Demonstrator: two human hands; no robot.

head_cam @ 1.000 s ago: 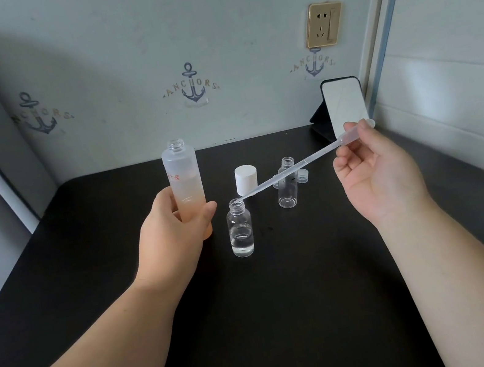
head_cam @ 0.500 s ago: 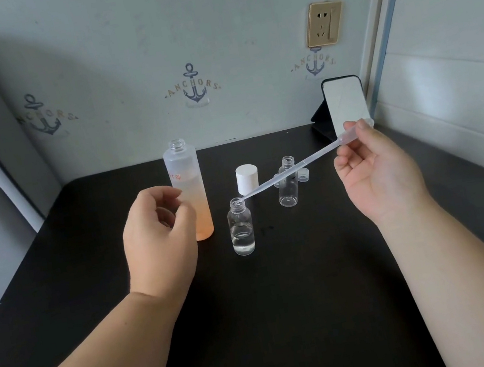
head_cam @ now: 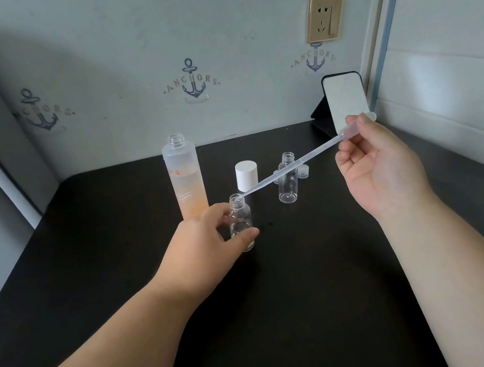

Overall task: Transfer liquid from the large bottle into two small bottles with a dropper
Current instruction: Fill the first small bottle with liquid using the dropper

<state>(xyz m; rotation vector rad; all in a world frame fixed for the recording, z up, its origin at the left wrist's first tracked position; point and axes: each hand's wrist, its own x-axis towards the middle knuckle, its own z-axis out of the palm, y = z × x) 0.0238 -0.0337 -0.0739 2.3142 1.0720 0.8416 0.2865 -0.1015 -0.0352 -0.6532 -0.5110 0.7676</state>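
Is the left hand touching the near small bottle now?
Touching. The head view shows the left hand gripping the near small bottle, thumb across its front, fingers behind it.

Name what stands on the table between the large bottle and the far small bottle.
In the head view, a white cap stands upright between the large bottle and the far small bottle. The dropper stem crosses in front of the cap and that bottle.

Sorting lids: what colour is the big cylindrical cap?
White, the plain cylindrical plastic cap; head view.
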